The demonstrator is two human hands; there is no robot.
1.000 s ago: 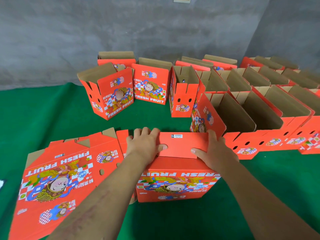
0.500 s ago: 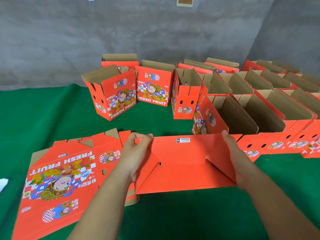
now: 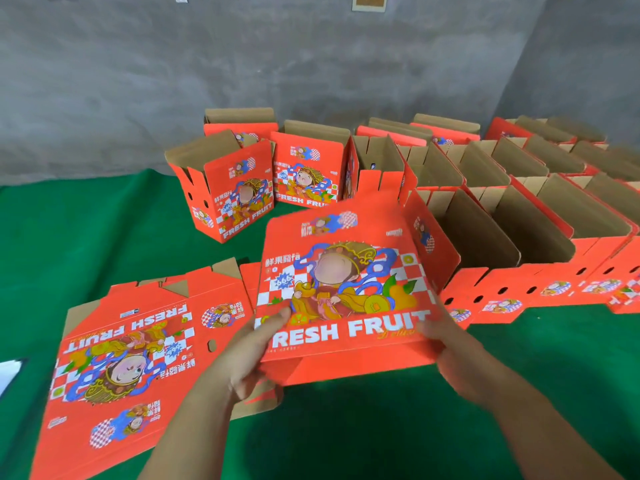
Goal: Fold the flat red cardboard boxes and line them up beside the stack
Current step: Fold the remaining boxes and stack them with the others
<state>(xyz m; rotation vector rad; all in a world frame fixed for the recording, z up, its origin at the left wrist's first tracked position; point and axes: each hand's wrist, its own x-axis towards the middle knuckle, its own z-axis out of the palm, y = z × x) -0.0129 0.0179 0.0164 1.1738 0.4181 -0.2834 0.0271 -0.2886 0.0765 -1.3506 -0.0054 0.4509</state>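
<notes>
I hold a folded red FRESH FRUIT box (image 3: 343, 282) up in front of me, its printed face tilted toward the camera. My left hand (image 3: 247, 355) grips its lower left corner, thumb on the front face. My right hand (image 3: 450, 351) grips the lower right corner. To the left on the green cloth lies the stack of flat red boxes (image 3: 128, 362), printed side up. Several folded open boxes (image 3: 512, 237) stand in rows to the right and behind.
A green cloth (image 3: 346, 438) covers the floor, with bare room in front of me and at the far left. Two separate folded boxes (image 3: 225, 192) stand behind the stack. A grey concrete wall (image 3: 242, 64) closes the back. A white scrap (image 3: 8, 372) shows at the left edge.
The box went from lying with its bottom flaps pressed shut to being lifted and turned, so its printed front now faces me. Both hands shifted to its lower corners.
</notes>
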